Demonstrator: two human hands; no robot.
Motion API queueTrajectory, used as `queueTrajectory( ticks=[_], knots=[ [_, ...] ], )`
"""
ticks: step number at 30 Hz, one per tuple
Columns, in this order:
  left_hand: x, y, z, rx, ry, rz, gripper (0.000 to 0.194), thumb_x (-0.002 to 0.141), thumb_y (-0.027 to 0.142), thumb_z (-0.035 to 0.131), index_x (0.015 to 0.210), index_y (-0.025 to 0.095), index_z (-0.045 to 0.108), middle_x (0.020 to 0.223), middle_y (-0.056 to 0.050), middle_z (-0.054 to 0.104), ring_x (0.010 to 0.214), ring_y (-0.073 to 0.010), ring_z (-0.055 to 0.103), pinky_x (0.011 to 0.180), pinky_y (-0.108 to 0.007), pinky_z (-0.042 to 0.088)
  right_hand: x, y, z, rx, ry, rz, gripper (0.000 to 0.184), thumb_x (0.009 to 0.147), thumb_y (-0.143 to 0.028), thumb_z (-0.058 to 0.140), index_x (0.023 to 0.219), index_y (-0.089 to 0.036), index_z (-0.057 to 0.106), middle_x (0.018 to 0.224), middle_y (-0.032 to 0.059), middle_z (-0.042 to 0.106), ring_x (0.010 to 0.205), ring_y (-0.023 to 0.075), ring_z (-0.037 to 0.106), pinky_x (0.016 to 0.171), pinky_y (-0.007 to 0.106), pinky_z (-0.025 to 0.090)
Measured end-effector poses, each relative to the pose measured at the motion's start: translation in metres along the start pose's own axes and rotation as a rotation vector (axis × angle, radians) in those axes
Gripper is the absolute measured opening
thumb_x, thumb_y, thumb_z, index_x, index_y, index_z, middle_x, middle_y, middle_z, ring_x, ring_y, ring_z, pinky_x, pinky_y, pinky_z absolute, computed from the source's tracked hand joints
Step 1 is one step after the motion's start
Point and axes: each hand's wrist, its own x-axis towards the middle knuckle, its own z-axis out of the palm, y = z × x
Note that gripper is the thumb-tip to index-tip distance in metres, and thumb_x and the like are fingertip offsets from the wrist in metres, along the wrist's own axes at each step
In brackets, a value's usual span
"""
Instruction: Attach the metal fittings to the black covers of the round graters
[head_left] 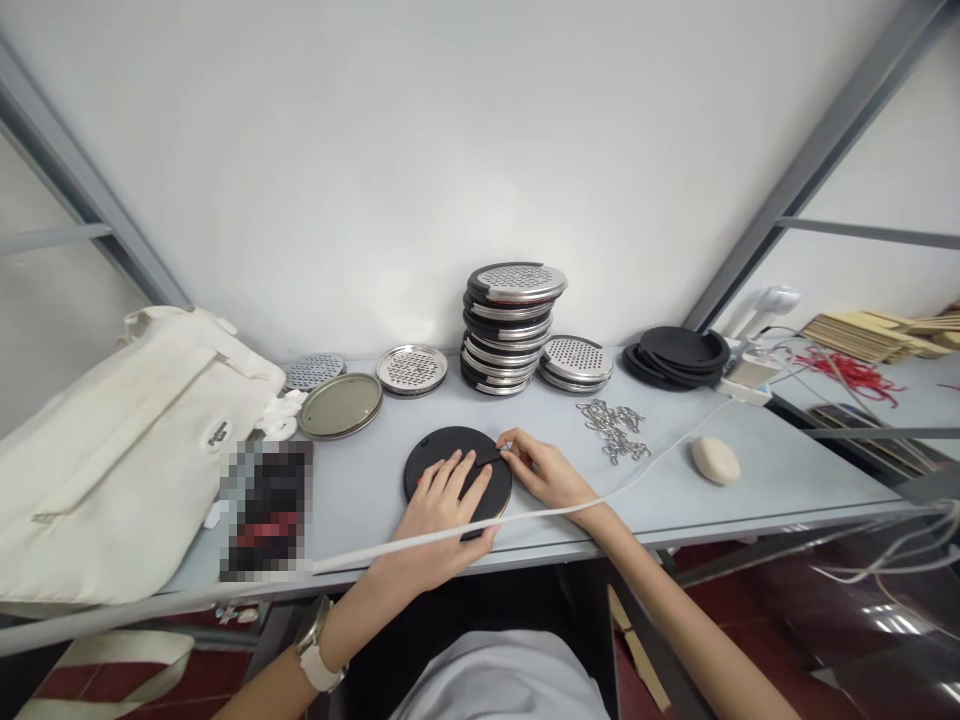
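Observation:
My left hand (448,500) lies flat with fingers spread on a round black disc (450,440) near the table's front edge, pressing on its top. At the disc's right rim, my right hand (547,472) has thumb and forefinger pinched together. A thin dark strip (489,459) runs across the disc to those fingertips; what small piece they grip there is too small to make out. To the right of my right hand lies a loose pile of small silver metal clasps (611,430).
Behind stand a tall stack of perforated metal discs with black rims (510,330), a shorter stack (576,365) and black plates (675,358). A white cable (637,485) crosses in front. At left are a cream bag (127,450) and olive lid (341,404); at right, a beige rounded object (715,460).

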Motion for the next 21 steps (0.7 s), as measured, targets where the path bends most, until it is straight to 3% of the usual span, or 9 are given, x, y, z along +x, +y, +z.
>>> queueTrajectory(
  ticks=[12, 21],
  knots=[
    [0.0011, 0.0001, -0.0003, -0.018, 0.014, 0.004, 0.056, 0.086, 0.037, 0.052, 0.137, 0.016, 0.042, 0.142, -0.015, 0.04, 0.13, -0.0326, 0.036, 0.102, -0.048, 0.035, 0.0006, 0.0008, 0.002, 0.043, 0.044, -0.056, 0.026, 0.094, -0.028, 0.04, 0.114, -0.019, 0.053, 0.079, 0.0023, 0.058, 0.071, 0.0147, 0.056, 0.071, 0.027, 0.046],
    [0.0012, 0.0008, -0.0021, -0.015, 0.012, 0.007, 0.056, 0.086, 0.038, 0.052, 0.136, 0.015, 0.043, 0.141, -0.015, 0.041, 0.13, -0.0326, 0.036, 0.102, -0.048, 0.034, 0.0013, 0.0008, -0.001, -0.008, 0.037, -0.088, 0.031, 0.093, -0.026, 0.043, 0.119, -0.021, 0.058, 0.094, 0.0066, 0.056, 0.076, 0.0148, 0.057, 0.075, 0.029, 0.048]
  ],
)
